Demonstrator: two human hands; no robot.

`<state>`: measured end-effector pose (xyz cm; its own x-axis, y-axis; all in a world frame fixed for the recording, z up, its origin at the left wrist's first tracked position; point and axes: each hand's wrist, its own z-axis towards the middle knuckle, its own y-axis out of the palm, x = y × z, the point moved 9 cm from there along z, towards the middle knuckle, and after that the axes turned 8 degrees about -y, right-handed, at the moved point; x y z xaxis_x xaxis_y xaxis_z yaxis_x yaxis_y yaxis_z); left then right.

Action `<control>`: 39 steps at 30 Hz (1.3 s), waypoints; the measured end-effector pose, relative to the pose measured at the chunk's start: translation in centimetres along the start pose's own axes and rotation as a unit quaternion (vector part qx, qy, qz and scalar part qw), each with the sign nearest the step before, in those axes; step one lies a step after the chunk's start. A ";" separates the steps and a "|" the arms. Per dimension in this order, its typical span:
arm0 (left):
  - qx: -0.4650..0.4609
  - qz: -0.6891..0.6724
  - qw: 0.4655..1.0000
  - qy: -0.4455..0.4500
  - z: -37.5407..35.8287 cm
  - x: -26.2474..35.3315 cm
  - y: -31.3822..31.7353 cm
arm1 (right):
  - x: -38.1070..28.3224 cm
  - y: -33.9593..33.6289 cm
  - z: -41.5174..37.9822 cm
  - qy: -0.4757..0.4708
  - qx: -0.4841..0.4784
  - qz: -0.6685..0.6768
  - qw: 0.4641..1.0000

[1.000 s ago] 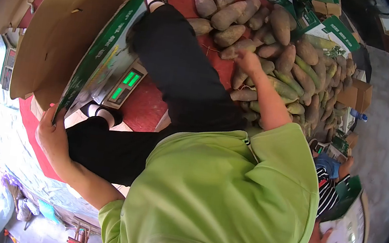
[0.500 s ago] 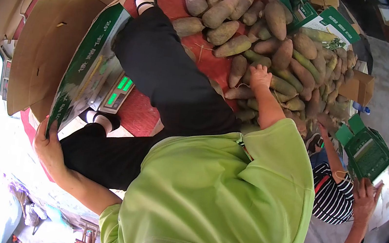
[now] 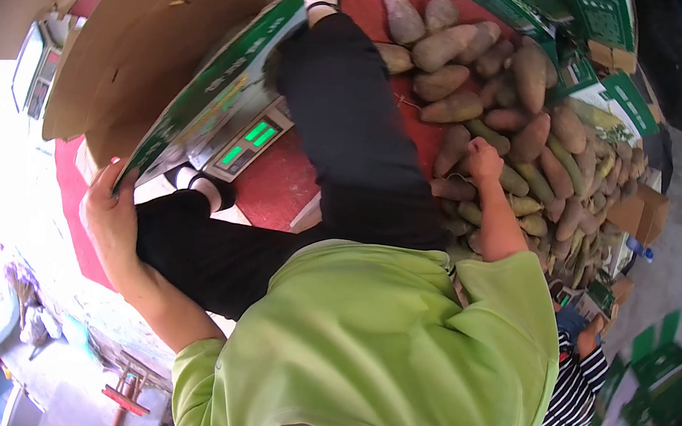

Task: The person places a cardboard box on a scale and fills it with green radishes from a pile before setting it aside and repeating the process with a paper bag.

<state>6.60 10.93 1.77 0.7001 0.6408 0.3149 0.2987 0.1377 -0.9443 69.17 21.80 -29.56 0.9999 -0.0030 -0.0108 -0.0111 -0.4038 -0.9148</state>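
My left hand (image 3: pixel 110 213) grips the near edge of a large open carton (image 3: pixel 201 95), fingers curled over its green and white side. Brown cardboard flaps of the carton spread out to the left. The carton stands at a digital scale (image 3: pixel 249 142) with lit green numbers; whether it rests fully on it is hidden. My right hand (image 3: pixel 484 159) is over the pile of thick, long radishes (image 3: pixel 449 46), brownish-pink and green. Its fingers are curled closed beside a radish (image 3: pixel 453 148); what they hold, if anything, does not show.
A red mat (image 3: pixel 275 187) lies under the scale and pile. Green and white cartons (image 3: pixel 631 105) stand at the far right. A person in a striped shirt (image 3: pixel 573 399) is at the right, near a blurred green carton (image 3: pixel 664 376). Another scale (image 3: pixel 37 65) stands at the left.
The whole view has shifted, so most things sit further right. My right hand has gone from fingers spread on the radishes to curled. The co-worker's green carton has moved lower and blurred.
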 end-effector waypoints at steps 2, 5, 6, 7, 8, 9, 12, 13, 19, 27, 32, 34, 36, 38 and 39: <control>0.007 0.003 1.000 0.016 -0.1 0.1 -0.1 | 0.0 -1.4 1.0 0.026 0.067 0.121 0.990; 0.016 0.025 1.000 0.001 -0.3 0.2 -0.4 | 2.2 -0.8 4.3 0.023 0.132 0.290 0.947; 0.012 0.020 1.000 0.006 -0.4 0.5 -0.4 | 2.2 -2.1 4.6 0.035 0.147 0.349 0.925; 0.008 0.014 1.000 0.010 -0.4 0.7 -0.4 | 2.0 -3.4 4.8 0.032 0.155 0.426 0.891; 0.011 0.013 1.000 0.005 -0.4 0.5 -0.5 | 1.8 -4.7 4.9 0.029 0.162 0.500 0.850; 0.001 0.008 1.000 0.017 -0.3 0.6 -0.3 | 1.5 -6.4 4.8 0.017 0.183 0.531 0.827; 0.011 0.011 0.999 0.033 -0.5 0.9 -0.6 | -0.8 -11.6 3.9 0.014 0.210 0.600 0.772; 0.011 0.009 0.999 0.035 -0.5 1.1 -0.7 | -2.2 -13.4 3.9 0.007 0.207 0.602 0.771; 0.014 0.014 0.998 0.063 -0.4 0.8 -0.6 | -16.7 -31.1 1.6 -0.234 0.274 0.613 0.703; 0.011 0.024 0.997 0.071 -0.6 0.7 -0.5 | -34.5 -49.3 -8.2 -0.482 0.333 0.548 0.597; 0.007 0.034 0.997 0.066 -0.7 0.9 -0.6 | -44.6 -49.8 -11.7 -0.706 0.032 0.579 0.406; 0.004 0.033 0.998 0.055 -0.7 0.8 -0.6 | -47.4 -47.5 -11.3 -0.511 0.104 0.532 0.668; 0.004 0.032 0.997 0.065 -0.7 0.6 -0.5 | -50.4 -44.2 -10.7 -0.669 0.066 0.528 0.518; 0.002 0.033 0.997 0.076 -0.8 0.8 -0.4 | -51.6 -41.4 -11.1 -0.708 0.159 0.447 0.523; 0.000 0.029 0.997 0.065 -0.8 0.8 -0.5 | -52.0 -39.8 -10.2 -0.691 0.160 0.430 0.558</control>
<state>7.55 10.77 2.56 0.7946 0.5443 0.2691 0.2548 0.1033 -0.9615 17.64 28.67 11.55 -0.3295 0.7288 -0.6002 -0.7067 -0.6119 -0.3551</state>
